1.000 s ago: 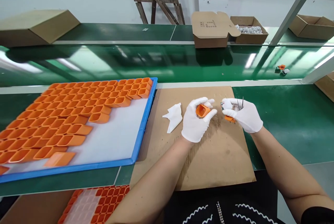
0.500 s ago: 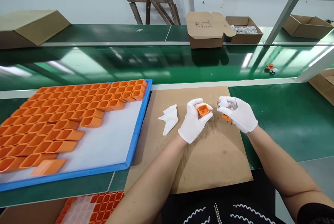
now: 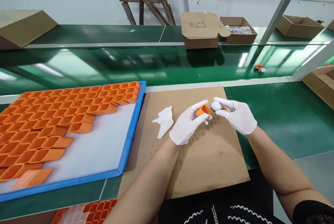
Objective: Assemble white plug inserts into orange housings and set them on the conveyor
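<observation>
While both gloved hands met mid-frame over the cardboard sheet [image 3: 208, 161], the left hand [image 3: 186, 126] was clamped on an orange shell [image 3: 203, 110] and the right hand [image 3: 238, 116] pinched a small white part [image 3: 215, 105] right at the shell's mouth. A white cloth [image 3: 164, 121] lay just left. A blue tray [image 3: 130, 137] of orange shells [image 3: 65, 119] sat at far left.

Nearest us: green bench [image 3: 273, 119]. Directly on it, a brown cardboard sheet [image 3: 203, 161] at centre and a blue tray [image 3: 129, 132] just to its left (whether the tray overlaps the sheet's edge, we cannot tell). Beyond it we note a glossy green belt [image 3: 146, 65] bearing one small orange-and-white piece [image 3: 259, 68]. The far bench [image 3: 104, 32] carries cardboard boxes [image 3: 200, 31].
</observation>
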`<state>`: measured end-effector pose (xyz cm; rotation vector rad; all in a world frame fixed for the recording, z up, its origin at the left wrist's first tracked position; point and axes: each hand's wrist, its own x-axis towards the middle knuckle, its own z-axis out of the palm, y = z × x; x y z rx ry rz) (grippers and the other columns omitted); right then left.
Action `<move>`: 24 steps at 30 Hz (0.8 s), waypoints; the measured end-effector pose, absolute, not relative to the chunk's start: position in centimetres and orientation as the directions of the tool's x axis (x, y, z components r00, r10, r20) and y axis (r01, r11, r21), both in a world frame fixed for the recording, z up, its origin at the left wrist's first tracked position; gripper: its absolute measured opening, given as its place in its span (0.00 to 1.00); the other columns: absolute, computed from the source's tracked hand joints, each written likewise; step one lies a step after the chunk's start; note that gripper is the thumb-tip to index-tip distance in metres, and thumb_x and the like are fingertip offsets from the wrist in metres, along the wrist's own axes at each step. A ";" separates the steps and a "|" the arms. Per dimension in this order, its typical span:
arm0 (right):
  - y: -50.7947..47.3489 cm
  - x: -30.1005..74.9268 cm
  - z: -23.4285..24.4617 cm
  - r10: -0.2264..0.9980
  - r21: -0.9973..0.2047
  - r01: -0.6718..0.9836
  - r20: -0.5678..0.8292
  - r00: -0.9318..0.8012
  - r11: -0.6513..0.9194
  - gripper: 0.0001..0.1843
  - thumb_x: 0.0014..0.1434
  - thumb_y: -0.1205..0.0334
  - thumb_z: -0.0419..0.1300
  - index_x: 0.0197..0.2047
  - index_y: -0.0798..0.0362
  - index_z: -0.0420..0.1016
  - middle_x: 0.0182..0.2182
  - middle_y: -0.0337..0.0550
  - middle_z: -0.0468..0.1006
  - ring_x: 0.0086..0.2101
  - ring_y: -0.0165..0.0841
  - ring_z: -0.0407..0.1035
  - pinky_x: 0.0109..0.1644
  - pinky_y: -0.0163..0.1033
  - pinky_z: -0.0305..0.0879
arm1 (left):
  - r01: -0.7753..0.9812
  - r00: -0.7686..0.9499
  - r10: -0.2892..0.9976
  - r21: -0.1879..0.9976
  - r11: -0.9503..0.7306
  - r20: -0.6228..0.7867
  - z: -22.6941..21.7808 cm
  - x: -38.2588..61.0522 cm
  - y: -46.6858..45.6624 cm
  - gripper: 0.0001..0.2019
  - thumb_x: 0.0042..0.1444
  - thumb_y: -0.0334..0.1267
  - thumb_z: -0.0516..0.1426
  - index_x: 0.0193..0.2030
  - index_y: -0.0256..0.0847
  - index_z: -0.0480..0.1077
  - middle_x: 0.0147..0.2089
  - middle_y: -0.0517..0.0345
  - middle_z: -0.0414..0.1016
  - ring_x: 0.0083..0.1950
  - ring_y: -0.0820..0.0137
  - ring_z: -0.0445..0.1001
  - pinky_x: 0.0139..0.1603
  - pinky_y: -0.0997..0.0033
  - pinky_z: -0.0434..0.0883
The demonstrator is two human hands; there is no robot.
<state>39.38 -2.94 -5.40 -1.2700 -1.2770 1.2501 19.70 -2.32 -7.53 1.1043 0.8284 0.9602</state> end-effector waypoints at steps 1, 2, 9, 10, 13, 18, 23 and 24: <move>-3.0 39.3 -5.3 0.998 -0.998 0.068 -0.021 -0.056 -0.017 0.26 0.49 0.59 0.69 0.54 0.50 0.80 0.43 0.42 0.82 0.49 0.41 0.74 0.59 0.51 0.70 | -0.219 0.374 0.925 0.962 0.161 -0.069 -7.5 19.6 -2.4 0.29 0.55 0.47 0.67 0.61 0.42 0.66 0.46 0.52 0.76 0.44 0.65 0.79 0.40 0.65 0.76; -3.0 39.2 -5.3 0.999 -0.997 0.072 0.015 -0.049 0.019 0.27 0.50 0.60 0.68 0.55 0.50 0.79 0.43 0.41 0.82 0.49 0.40 0.74 0.59 0.51 0.70 | -0.235 0.377 0.924 0.958 0.164 -0.066 -7.5 19.6 -2.4 0.31 0.55 0.48 0.67 0.62 0.43 0.64 0.46 0.53 0.76 0.43 0.65 0.79 0.40 0.65 0.76; -3.9 39.0 -5.7 0.931 -0.859 0.389 0.365 0.012 0.332 0.18 0.59 0.60 0.63 0.52 0.43 0.82 0.36 0.39 0.80 0.37 0.36 0.73 0.47 0.46 0.73 | -0.292 0.377 0.926 0.950 0.111 0.008 -7.5 19.8 -2.3 0.24 0.52 0.47 0.70 0.48 0.41 0.66 0.42 0.54 0.77 0.40 0.65 0.80 0.38 0.66 0.77; -4.0 39.1 -5.9 0.918 -0.821 0.440 0.397 -0.022 0.365 0.17 0.61 0.60 0.61 0.53 0.41 0.82 0.35 0.39 0.79 0.36 0.36 0.72 0.45 0.45 0.72 | -0.288 0.373 0.928 0.953 0.100 0.016 -7.6 19.8 -2.3 0.23 0.51 0.47 0.70 0.47 0.41 0.67 0.43 0.53 0.77 0.39 0.66 0.79 0.38 0.66 0.77; -4.3 39.2 -6.2 0.895 -0.730 0.542 0.434 -0.102 0.416 0.18 0.66 0.59 0.58 0.56 0.38 0.80 0.33 0.39 0.78 0.34 0.35 0.71 0.42 0.42 0.70 | -0.266 0.330 0.944 0.960 0.086 0.007 -7.9 19.7 -2.4 0.22 0.50 0.44 0.71 0.47 0.42 0.70 0.48 0.54 0.77 0.36 0.70 0.77 0.38 0.65 0.77; -4.6 39.4 -6.6 0.862 -0.656 0.593 0.487 -0.140 0.467 0.18 0.67 0.58 0.59 0.57 0.34 0.79 0.35 0.38 0.80 0.35 0.35 0.72 0.41 0.40 0.69 | -0.263 0.291 0.957 0.962 0.067 0.013 -8.0 19.5 -2.5 0.22 0.46 0.44 0.73 0.45 0.44 0.73 0.48 0.53 0.78 0.43 0.67 0.77 0.43 0.64 0.77; -4.8 39.4 -7.4 0.872 -0.686 0.549 0.446 -0.201 0.477 0.21 0.68 0.61 0.57 0.62 0.37 0.75 0.36 0.40 0.80 0.39 0.37 0.72 0.44 0.42 0.69 | -0.257 0.273 0.962 0.965 0.052 0.021 -8.0 19.4 -2.5 0.22 0.44 0.43 0.74 0.44 0.44 0.73 0.49 0.53 0.78 0.49 0.64 0.77 0.50 0.62 0.76; -4.8 39.4 -7.5 0.897 -0.737 0.514 0.393 -0.202 0.439 0.22 0.67 0.60 0.57 0.62 0.37 0.75 0.37 0.40 0.80 0.40 0.37 0.72 0.46 0.42 0.69 | -0.259 0.276 0.961 0.964 0.053 0.021 -7.9 19.4 -2.5 0.22 0.44 0.42 0.74 0.44 0.44 0.73 0.49 0.53 0.79 0.50 0.64 0.77 0.51 0.61 0.76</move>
